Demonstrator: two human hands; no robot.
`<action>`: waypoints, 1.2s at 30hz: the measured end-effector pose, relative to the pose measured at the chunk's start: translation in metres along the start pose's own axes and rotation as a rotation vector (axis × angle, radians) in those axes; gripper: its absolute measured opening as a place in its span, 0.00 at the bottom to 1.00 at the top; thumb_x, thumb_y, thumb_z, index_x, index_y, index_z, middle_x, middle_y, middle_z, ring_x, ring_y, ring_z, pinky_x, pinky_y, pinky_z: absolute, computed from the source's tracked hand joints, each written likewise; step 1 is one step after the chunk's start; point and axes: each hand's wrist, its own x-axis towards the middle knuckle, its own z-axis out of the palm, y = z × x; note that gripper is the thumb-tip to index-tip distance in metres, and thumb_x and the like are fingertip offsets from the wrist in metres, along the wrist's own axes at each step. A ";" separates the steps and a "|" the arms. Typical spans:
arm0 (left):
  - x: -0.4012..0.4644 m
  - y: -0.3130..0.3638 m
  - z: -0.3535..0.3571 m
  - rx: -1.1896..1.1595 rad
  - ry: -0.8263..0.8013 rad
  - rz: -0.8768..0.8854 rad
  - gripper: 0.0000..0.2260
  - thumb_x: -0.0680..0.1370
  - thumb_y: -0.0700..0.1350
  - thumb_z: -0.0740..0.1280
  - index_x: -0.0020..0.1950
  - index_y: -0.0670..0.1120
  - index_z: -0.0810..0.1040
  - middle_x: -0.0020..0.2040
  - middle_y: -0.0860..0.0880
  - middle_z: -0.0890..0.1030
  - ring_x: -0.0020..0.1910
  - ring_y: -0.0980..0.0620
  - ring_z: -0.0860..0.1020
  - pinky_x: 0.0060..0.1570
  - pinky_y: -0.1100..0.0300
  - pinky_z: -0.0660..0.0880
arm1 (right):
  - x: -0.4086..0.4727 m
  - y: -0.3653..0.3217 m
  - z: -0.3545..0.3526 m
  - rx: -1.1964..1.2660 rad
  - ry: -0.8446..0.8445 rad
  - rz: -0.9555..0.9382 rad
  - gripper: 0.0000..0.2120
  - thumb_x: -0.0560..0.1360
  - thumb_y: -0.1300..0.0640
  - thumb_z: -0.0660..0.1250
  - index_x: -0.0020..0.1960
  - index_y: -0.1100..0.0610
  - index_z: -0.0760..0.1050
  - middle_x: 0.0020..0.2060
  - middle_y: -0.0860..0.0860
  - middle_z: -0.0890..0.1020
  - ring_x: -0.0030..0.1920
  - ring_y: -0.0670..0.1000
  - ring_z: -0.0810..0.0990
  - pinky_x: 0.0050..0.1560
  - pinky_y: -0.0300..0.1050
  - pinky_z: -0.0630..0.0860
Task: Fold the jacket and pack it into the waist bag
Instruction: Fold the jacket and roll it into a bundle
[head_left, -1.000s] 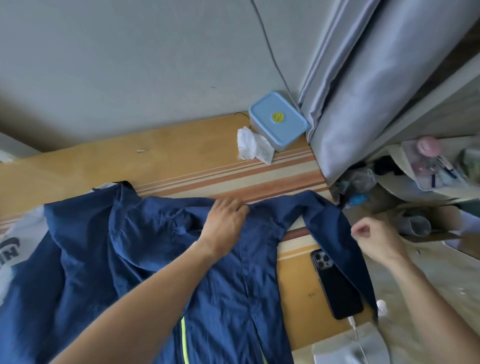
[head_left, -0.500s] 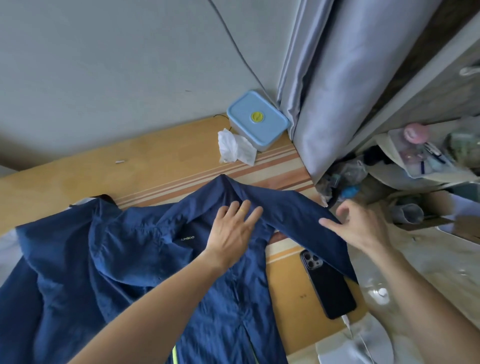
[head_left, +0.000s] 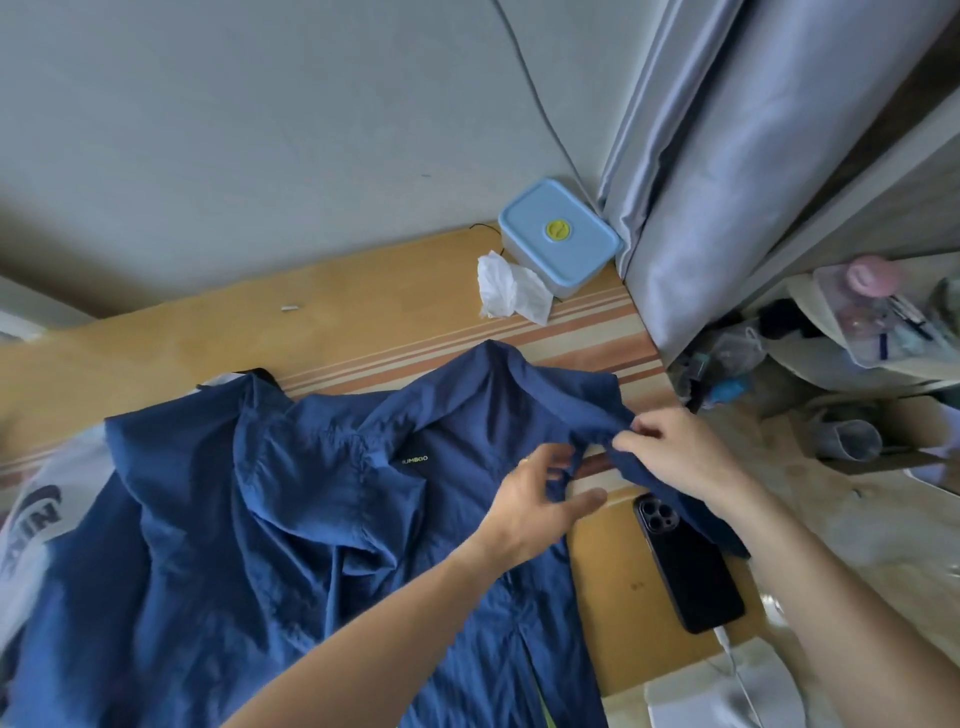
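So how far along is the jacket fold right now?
Early. The jacket lies spread on the table, no fold finished. Both hands, left hand and right hand, are gathering its right sleeve. Folding and packing remain; no waist bag is clearly visible.

A thin navy-blue jacket (head_left: 291, 519) lies spread across the wooden table (head_left: 182, 353). The right hand (head_left: 675, 452) pinches its sleeve near the shoulder; the left hand (head_left: 535, 504) grips the fabric just beside it. A black smartphone (head_left: 691, 571) lies face down under the sleeve end. A light-blue lidded box (head_left: 558, 236) touches crumpled white tissue (head_left: 511, 288) by the grey curtain (head_left: 753, 156).
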 end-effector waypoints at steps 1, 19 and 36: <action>-0.011 0.003 -0.002 -0.208 -0.076 -0.046 0.28 0.73 0.55 0.76 0.71 0.53 0.72 0.64 0.58 0.80 0.66 0.58 0.76 0.68 0.58 0.71 | -0.008 -0.020 0.002 0.113 -0.035 0.012 0.19 0.73 0.55 0.70 0.31 0.57 0.63 0.26 0.51 0.63 0.28 0.51 0.64 0.34 0.46 0.59; -0.119 -0.106 -0.219 -1.181 0.453 -0.526 0.16 0.78 0.51 0.68 0.56 0.40 0.83 0.59 0.42 0.83 0.58 0.39 0.81 0.61 0.45 0.78 | -0.029 -0.142 0.145 -0.162 -0.043 -0.432 0.17 0.77 0.59 0.68 0.64 0.48 0.78 0.62 0.44 0.81 0.62 0.48 0.79 0.62 0.47 0.77; -0.159 -0.117 -0.345 0.036 0.434 -0.409 0.07 0.72 0.49 0.78 0.44 0.46 0.86 0.46 0.46 0.86 0.51 0.46 0.83 0.56 0.50 0.81 | -0.020 -0.067 0.138 -0.976 0.172 -0.498 0.12 0.60 0.73 0.75 0.32 0.61 0.75 0.32 0.54 0.77 0.35 0.60 0.79 0.25 0.47 0.72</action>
